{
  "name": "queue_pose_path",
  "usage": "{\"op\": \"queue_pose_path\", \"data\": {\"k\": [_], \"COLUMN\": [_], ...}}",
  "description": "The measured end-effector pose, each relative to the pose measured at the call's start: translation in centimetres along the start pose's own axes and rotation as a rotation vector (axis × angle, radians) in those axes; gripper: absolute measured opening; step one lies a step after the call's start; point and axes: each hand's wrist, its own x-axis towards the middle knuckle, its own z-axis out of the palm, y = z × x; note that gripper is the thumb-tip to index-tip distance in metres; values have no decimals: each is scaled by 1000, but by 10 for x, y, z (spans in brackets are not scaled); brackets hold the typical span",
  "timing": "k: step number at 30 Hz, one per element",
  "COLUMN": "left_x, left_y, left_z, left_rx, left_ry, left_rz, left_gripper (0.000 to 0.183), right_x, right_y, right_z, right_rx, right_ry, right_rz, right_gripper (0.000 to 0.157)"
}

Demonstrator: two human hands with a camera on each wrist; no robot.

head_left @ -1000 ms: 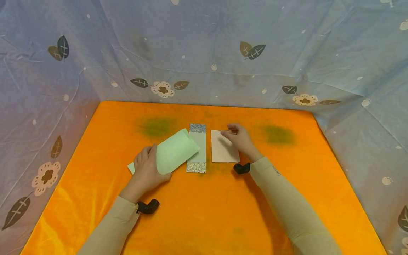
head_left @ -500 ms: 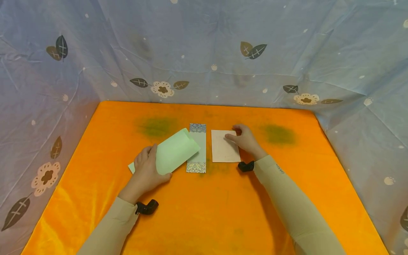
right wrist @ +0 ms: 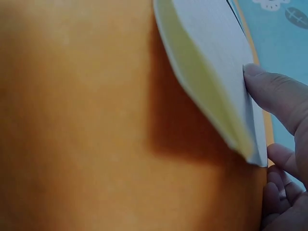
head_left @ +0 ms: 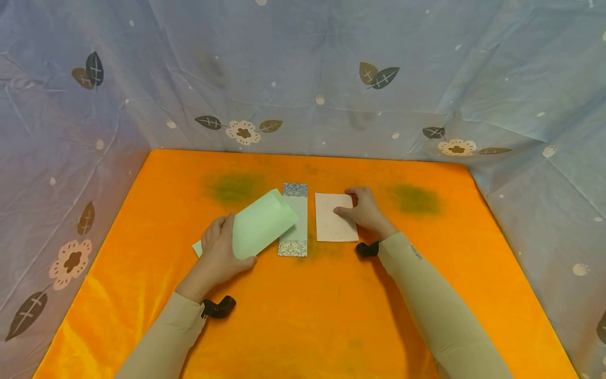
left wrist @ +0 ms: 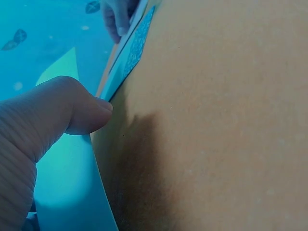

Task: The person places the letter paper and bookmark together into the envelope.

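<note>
In the head view my left hand holds a folded light green paper, tilted with its right corner over a narrow patterned card. The left wrist view shows my thumb bent across the face of the green paper. My right hand pinches a pale pinkish folded paper at its upper right side. In the right wrist view the thumb lies on top of this paper, with fingers at its edge. Its near side gapes, showing a yellowish inner layer.
An orange cloth covers the table, with two dark greenish patches on it. Grey-blue curtains printed with leaves and flowers stand at the back and both sides. Each wrist wears a black camera mount.
My right hand has shifted slightly right and come down to the pinkish paper's right side, where it now pinches it. The left hand and the green paper stay almost still.
</note>
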Motion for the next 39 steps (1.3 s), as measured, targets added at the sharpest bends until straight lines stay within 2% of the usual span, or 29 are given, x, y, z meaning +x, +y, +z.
{"op": "queue_pose_path", "data": {"k": [14,23,39], "left_x": [1,1,0], "left_y": [0,1,2], "left_z": [1,3,3], "left_rx": [3,16,15], "left_ry": [6,-4,-2], "left_rz": [7,2,8], "left_gripper": [117,117,116], "right_x": [0,2,1], "right_y": [-1,-2,-1], "right_z": [-2,-6,-4], "right_rx": [-7,4,3], "right_ry": [-13,-38,-24], "right_rz": [19,44,36], "right_gripper": [75,62,61]}}
